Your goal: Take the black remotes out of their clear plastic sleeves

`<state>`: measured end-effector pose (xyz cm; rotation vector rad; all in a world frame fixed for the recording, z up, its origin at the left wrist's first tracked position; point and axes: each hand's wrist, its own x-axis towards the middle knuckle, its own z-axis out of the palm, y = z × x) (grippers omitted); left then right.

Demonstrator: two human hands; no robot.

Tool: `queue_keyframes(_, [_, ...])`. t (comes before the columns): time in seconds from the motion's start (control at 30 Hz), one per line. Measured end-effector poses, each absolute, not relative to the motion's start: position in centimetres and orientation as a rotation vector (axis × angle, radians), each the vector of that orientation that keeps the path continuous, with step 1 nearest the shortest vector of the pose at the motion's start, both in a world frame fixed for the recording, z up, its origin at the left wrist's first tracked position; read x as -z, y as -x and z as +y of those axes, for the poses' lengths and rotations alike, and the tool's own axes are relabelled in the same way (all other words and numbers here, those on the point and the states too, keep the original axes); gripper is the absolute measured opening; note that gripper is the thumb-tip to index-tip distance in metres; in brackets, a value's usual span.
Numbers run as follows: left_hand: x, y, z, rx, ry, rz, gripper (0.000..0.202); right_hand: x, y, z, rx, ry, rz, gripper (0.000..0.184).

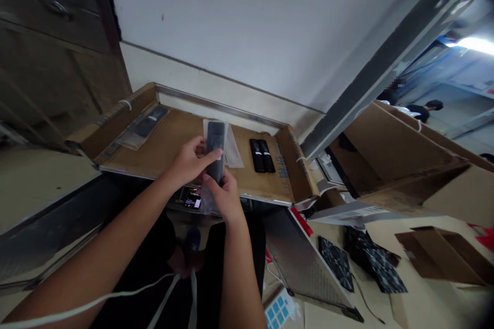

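Both my hands hold one black remote control (215, 150) inside a clear plastic bag, upright over the cardboard-lined work surface (170, 149). My left hand (190, 162) grips its left side, thumb across the front. My right hand (223, 194) pinches the lower end and the bag's loose bottom. Two bare black remotes (262, 155) lie side by side to the right. A bagged remote (145, 124) lies at the far left. A flat clear bag (233, 150) rests behind the held remote.
A phone with a lit screen (192, 199) sits at the near edge under my hands. Open cardboard boxes (401, 164) stand to the right. Dark patterned pieces (355, 259) and flat cardboard (443, 254) lie on the floor. White cords (116, 295) cross my lap.
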<state>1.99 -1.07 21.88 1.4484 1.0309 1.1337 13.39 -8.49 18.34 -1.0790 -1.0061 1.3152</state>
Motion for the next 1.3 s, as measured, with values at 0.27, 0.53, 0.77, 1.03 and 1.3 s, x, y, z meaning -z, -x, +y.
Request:
queue_keyframes(0.27, [-24.5,-1.2,1.1,-1.193,-1.513,1.027,0.044,-19.2,-15.8,-9.9,-1.475,1.043,-1.050,0.038])
queue_keyframes(0.53, [-25.8,-1.1,0.6,-1.291,-1.781,1.056,0.041,-19.2,-15.9,-9.9,-1.429,1.122,-1.053,0.040])
queue_keyframes(0.77, [-30.4,-3.1,0.8,-1.519,-2.161,1.109,0.040,-17.7,-15.8,-6.7,-0.734,1.338,-1.165,0.024])
queue_keyframes(1.03, [-37.3,-5.7,3.8,-1.646,-1.877,0.742,0.032,-16.1,-17.9,-3.4,-0.327,1.480,-1.116,0.024])
queue_keyframes(1.3, [-29.6,2.3,12.3,-1.752,-1.085,1.445,0.030,-16.4,-21.7,-4.0,0.000,2.050,-1.241,0.027])
